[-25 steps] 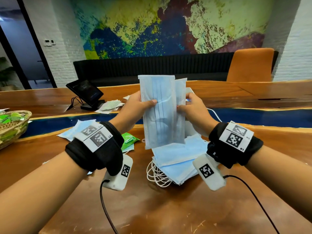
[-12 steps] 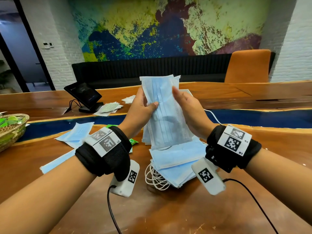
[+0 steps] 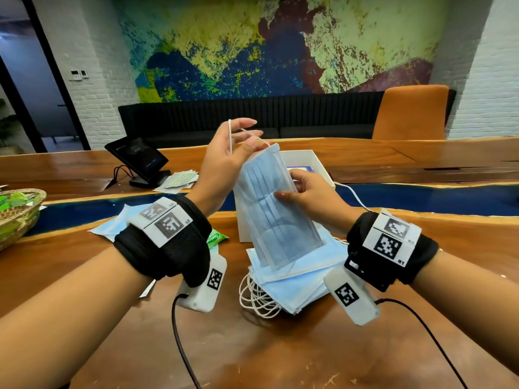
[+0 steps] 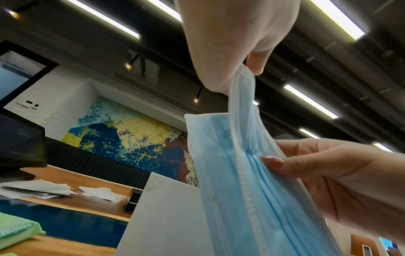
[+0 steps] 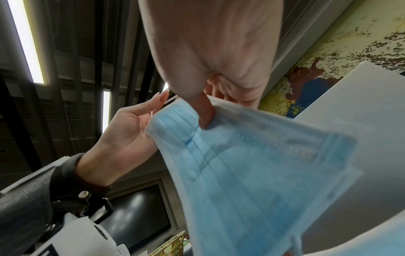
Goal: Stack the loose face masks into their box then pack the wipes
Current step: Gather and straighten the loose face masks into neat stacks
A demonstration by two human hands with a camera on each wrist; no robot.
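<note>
Left hand (image 3: 224, 161) pinches the top edge of a blue face mask (image 3: 276, 211), its white ear loop (image 3: 230, 136) draped over raised fingers. Right hand (image 3: 311, 196) grips the mask's side. Beneath both hands: mask stack (image 3: 297, 279) on the tabletop (image 3: 252, 355); white box (image 3: 314, 167) just beyond.

Hiding most of the white box (image 3: 323, 175) behind the held face masks (image 3: 276, 209) and the right hand (image 3: 311, 196), leaving its contents unreadable. Blurring across the masks' lower half in the right wrist view. Running off the left edge: the woven basket (image 3: 16, 214). Covering all but one corner of the green wipes pack (image 3: 216, 237) under the left wrist strap. Showing tablet screen (image 3: 137, 155) text too small to read.
</note>
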